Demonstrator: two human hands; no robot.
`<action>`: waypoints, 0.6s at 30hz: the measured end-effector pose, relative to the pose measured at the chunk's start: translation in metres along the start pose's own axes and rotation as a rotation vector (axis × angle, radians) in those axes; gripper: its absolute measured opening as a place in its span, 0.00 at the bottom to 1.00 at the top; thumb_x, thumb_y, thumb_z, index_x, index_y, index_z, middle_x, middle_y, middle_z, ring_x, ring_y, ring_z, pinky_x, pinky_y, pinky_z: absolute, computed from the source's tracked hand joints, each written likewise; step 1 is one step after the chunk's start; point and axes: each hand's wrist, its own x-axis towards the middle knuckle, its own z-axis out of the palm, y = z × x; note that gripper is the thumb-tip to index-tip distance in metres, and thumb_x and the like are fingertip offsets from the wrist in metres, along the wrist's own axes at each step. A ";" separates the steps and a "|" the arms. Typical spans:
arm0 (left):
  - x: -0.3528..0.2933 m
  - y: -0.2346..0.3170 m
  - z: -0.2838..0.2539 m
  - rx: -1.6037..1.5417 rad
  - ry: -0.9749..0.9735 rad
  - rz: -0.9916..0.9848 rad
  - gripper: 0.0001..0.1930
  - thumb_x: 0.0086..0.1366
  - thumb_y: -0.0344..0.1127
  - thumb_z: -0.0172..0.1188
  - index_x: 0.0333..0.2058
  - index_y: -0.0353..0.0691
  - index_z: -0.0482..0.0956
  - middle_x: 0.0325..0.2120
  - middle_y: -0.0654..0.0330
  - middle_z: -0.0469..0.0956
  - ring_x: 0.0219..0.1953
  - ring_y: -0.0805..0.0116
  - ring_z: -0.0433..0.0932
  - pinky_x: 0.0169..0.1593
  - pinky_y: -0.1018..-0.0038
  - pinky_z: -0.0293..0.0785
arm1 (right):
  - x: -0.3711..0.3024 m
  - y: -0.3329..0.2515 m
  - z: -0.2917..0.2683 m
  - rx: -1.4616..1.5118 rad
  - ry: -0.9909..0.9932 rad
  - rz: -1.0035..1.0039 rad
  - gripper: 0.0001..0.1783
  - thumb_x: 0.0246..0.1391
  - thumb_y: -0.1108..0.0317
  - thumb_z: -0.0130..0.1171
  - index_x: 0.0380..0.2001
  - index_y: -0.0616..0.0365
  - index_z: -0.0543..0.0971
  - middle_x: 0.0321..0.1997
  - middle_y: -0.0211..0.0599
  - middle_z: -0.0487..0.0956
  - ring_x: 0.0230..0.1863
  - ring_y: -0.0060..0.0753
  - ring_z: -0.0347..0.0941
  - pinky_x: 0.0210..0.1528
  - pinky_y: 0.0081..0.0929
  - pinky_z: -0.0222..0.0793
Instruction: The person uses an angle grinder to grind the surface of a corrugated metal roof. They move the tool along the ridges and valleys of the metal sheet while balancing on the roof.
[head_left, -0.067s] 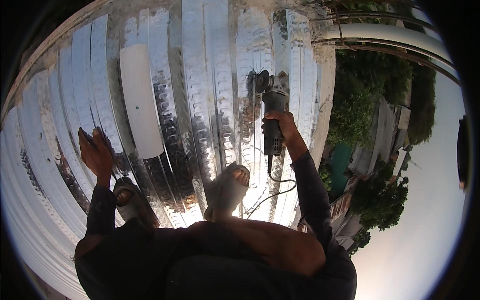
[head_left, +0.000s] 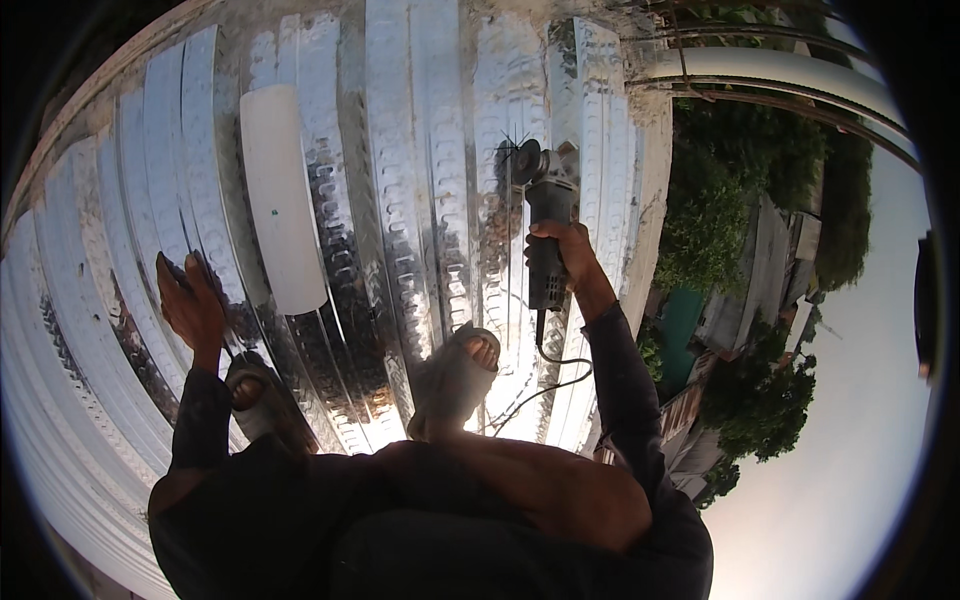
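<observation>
My right hand (head_left: 568, 250) is wrapped round the body of an angle grinder (head_left: 548, 205), with its disc (head_left: 528, 162) at the far end. The disc is over or against the ribbed metal sheeting (head_left: 430, 190), beside a dark star-shaped mark; whether they touch I cannot tell. A black power cord (head_left: 570, 382) runs from the grinder's near end toward my body. On the left, my left hand (head_left: 194, 310) lies on the sheeting with fingers stretched out, holding nothing. Between my hands lies a long white piece (head_left: 283, 200) with rounded ends.
My two sandalled feet (head_left: 470, 375) stand on the sheeting close to my body. Along the right runs a rough pale edge (head_left: 652, 190), with trees (head_left: 760, 410) and low roofs beyond. A white pipe (head_left: 770, 68) and dark rods project at the far right.
</observation>
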 end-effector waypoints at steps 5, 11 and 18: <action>0.003 -0.001 0.003 0.005 0.019 0.006 0.37 0.75 0.59 0.48 0.69 0.34 0.63 0.65 0.40 0.70 0.66 0.40 0.69 0.69 0.51 0.60 | 0.009 -0.003 -0.003 0.000 -0.029 -0.015 0.14 0.50 0.67 0.68 0.38 0.63 0.81 0.30 0.40 0.80 0.26 0.36 0.81 0.29 0.34 0.82; 0.003 -0.002 0.005 0.023 0.022 0.000 0.37 0.75 0.59 0.48 0.69 0.33 0.63 0.65 0.40 0.70 0.66 0.40 0.69 0.68 0.51 0.60 | 0.009 -0.003 0.000 -0.005 -0.021 -0.020 0.14 0.50 0.66 0.68 0.38 0.63 0.81 0.30 0.39 0.80 0.27 0.36 0.81 0.30 0.34 0.82; 0.003 -0.001 0.005 0.009 0.021 -0.003 0.37 0.75 0.59 0.48 0.69 0.34 0.64 0.65 0.40 0.70 0.65 0.40 0.69 0.68 0.51 0.61 | 0.012 -0.003 0.000 -0.003 -0.039 -0.033 0.14 0.50 0.67 0.68 0.37 0.64 0.81 0.29 0.39 0.80 0.26 0.36 0.81 0.30 0.34 0.82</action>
